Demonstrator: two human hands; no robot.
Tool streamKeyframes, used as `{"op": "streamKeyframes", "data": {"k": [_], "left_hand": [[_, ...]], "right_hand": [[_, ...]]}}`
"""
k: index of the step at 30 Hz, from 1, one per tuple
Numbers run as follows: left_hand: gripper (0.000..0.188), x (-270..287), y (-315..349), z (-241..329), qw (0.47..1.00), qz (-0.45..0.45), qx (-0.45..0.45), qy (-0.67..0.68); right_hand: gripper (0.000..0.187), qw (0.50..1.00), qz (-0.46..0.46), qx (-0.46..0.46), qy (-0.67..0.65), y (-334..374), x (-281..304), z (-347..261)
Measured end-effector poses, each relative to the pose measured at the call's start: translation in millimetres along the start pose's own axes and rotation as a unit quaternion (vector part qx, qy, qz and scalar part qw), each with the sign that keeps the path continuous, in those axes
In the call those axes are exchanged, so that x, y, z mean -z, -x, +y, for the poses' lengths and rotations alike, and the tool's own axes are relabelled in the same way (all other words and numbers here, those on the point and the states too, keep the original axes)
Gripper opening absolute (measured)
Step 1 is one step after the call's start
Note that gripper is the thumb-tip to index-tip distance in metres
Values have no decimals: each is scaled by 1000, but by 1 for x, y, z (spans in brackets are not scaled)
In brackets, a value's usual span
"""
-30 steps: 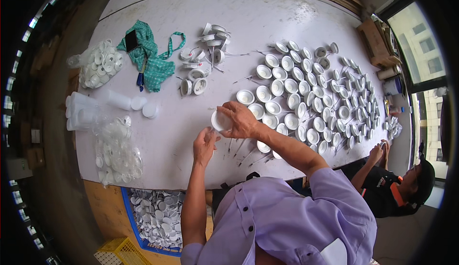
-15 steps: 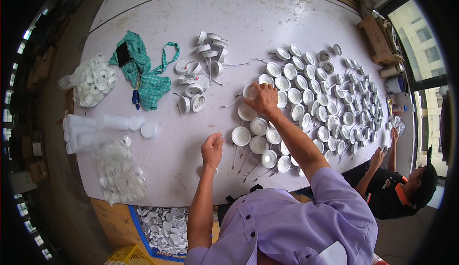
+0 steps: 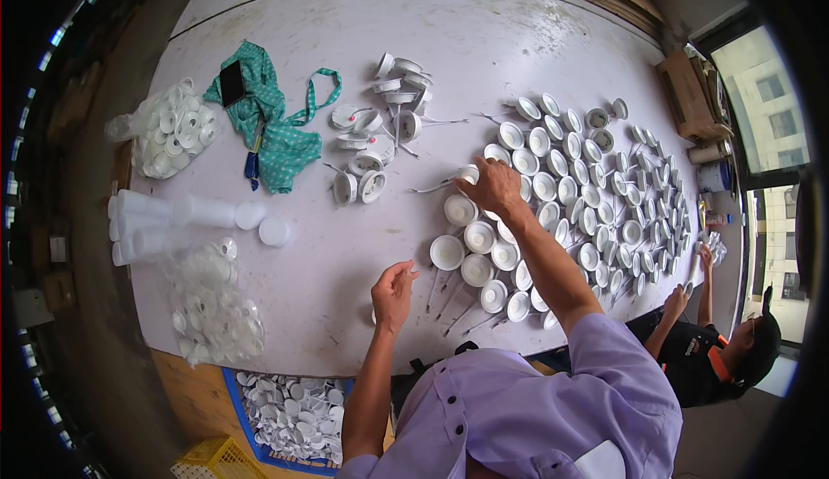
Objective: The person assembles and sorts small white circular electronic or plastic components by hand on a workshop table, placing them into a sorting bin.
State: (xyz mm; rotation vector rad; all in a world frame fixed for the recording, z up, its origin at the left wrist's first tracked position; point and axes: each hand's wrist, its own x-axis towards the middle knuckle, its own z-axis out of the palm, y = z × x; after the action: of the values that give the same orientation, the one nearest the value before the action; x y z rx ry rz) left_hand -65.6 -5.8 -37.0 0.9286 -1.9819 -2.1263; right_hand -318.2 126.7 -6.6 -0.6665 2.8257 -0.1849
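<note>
Nearest the body, a crowd of white cups sits on the counter, mostly mouths up, their thin wires trailing out beside them. The cups look light and stiff, probably smooth plastic that could slip a little under dry fingers; the wires look soft and easy to snag. The outer rim seems the best place to take hold — a light pinch across it would do, while lifting by a wire might strain it.

A little farther in, the left grip hangs over the bare part of the counter, fingers loosely curled and a small gap between them and the thumb, with nothing visible in it. Just beside its wrist a white piece shows, mostly hidden.

Farther out, the right grip reaches the left edge of the crowd. Its fingers and thumb are at the rim of an outer cup, seemingly touching it, but the hand hides too much to tell whether they are clamped or merely resting there.

Beyond lies a loose heap of similar white pieces — several tipped on their sides — with a green cloth to its left.
</note>
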Motion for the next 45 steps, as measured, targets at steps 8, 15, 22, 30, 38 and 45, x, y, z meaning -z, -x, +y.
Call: {"op": "streamKeyframes", "data": {"k": [8, 15, 22, 30, 38, 45], "left_hand": [[21, 4, 21, -12, 1000, 9, -17, -10], [21, 10, 40, -11, 1000, 25, -7, 10], [23, 6, 46, 25, 999, -1, -12, 42], [52, 18, 40, 81, 972, -5, -230, -41], [64, 51, 78, 94, 953, -190, -213, -97], [43, 53, 117, 69, 975, -174, -141, -9]], "right_hand": [[62, 927, 24, -85, -366, -114, -56, -35], [37, 932, -19, -94, -349, -127, -67, -47], [36, 831, -13, 6, -556, -33, -9, -21], [42, 768, -182, 146, -596, 102, 42, -40], [36, 707, -299, 233, -597, 165, 43, -58], [36, 723, -283, 242, -583, 192, 40, -71]]}}
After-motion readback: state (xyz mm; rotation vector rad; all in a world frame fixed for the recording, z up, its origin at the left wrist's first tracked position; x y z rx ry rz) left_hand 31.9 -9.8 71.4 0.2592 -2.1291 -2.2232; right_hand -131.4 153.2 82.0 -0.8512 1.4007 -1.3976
